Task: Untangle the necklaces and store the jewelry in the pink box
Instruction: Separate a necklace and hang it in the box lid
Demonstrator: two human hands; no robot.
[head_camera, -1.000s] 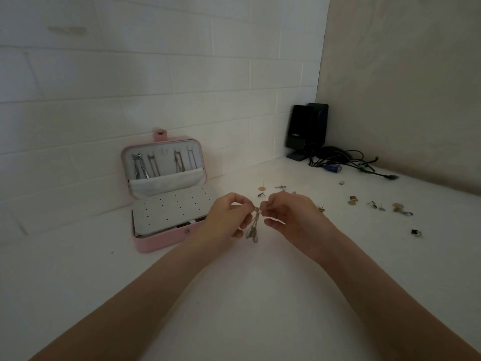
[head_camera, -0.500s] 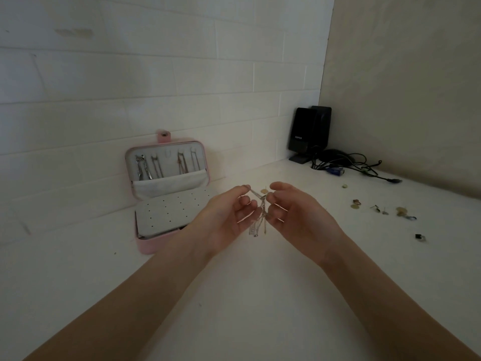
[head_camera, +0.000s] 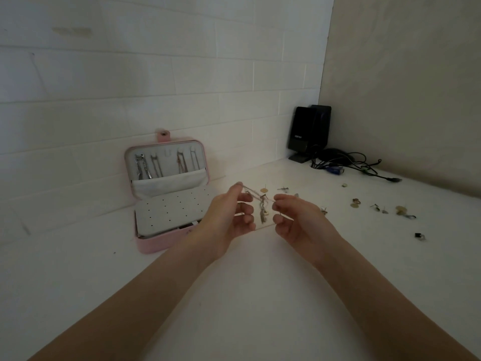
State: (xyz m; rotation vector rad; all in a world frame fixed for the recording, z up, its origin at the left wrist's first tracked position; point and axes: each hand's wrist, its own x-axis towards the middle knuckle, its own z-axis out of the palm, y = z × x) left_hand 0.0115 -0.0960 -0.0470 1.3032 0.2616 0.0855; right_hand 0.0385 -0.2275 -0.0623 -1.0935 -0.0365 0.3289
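Both hands are raised above the white table (head_camera: 247,308). The left hand (head_camera: 229,217) and the right hand (head_camera: 299,220) each pinch an end of the tangled necklaces (head_camera: 261,204), which hang in the gap between them. The pink box (head_camera: 166,201) stands open against the tiled wall to the left. Loose earrings (head_camera: 377,208) lie scattered to the right, with speakers (head_camera: 309,132) in the far corner.
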